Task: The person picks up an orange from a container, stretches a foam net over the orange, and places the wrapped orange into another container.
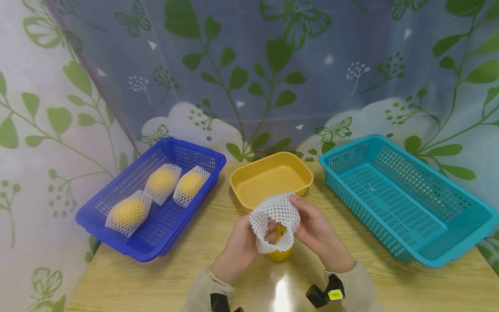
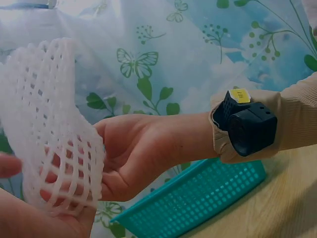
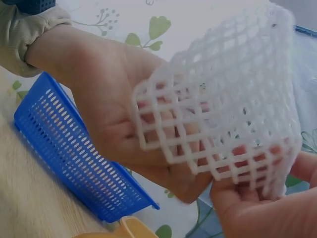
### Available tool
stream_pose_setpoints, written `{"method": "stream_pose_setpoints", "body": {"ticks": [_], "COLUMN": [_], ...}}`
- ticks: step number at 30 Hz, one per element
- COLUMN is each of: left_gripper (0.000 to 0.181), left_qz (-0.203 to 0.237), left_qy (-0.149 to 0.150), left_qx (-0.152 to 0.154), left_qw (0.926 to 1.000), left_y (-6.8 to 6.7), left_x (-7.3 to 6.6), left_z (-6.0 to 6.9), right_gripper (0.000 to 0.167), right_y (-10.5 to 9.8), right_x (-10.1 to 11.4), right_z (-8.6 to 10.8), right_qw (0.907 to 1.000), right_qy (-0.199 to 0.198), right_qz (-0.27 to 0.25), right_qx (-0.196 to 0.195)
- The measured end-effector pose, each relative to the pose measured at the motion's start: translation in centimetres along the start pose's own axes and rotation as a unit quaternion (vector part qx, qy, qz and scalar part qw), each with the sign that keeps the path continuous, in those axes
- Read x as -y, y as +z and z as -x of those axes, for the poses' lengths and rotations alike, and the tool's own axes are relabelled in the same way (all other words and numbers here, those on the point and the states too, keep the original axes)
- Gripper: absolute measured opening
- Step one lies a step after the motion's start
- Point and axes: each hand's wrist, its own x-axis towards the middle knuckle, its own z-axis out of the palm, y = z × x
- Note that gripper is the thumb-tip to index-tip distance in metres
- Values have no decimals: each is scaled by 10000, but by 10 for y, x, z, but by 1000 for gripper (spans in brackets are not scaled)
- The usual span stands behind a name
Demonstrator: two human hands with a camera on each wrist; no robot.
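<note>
A white foam net sleeve (image 1: 277, 212) is held between both hands above the table, its wide opening facing the head camera. My left hand (image 1: 241, 242) grips the sleeve's left side; in the right wrist view, its fingers show through the mesh (image 3: 218, 109). On the other side, my right hand (image 1: 317, 229) pinches the upper right edge, and the left wrist view shows its fingers at the mesh too. Below the sleeve a smooth yellow fruit (image 1: 280, 254) shows in part; the sleeve and hands hide most of it.
The blue basket (image 1: 183, 225) at left holds three yellow fruits in white foam nets (image 1: 130, 213). A yellow tray (image 1: 249, 186) stands behind the hands. A teal basket (image 1: 390, 190) is at right. Patterned cloth hangs behind the wooden table (image 1: 241, 294).
</note>
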Motion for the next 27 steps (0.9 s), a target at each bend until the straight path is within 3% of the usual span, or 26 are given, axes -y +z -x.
{"method": "stream_pose_setpoints", "body": {"ticks": [3,6,11,13,17,20,27], "left_gripper": [31,35,33,32,21,29,47], "left_qz": [-30,-94,-117,-100,-120,-199,-650], "left_qy": [-486,-758,-679,-620,-557,-517,-318], "left_qx": [62,85,509,519,-45,-553,-1036], "left_qw": [9988,9970,9963,9967,9984,9969,9920], "left_y": [-4,-7,-16,-20,-28,-35,-56], "left_x": [1,4,9,11,15,20,36], "left_z": [-1,-1,0,0,-4,-8,-17], "right_gripper": [39,38,36,35,30,25,22], "right_y": [-2,-5,-14,-20,-32,-42,-62], "right_x": [0,-1,-6,-9,-16,-23,-34], "right_z": [0,1,5,7,10,11,13], "right_qw": [10000,9997,9973,9948,9857,9763,9616], "right_qy": [56,132,358,436,548,715,929], "right_qz": [18,47,302,498,903,1126,1388], "right_qx": [-67,-187,-557,-773,-1313,-1703,-2177]}}
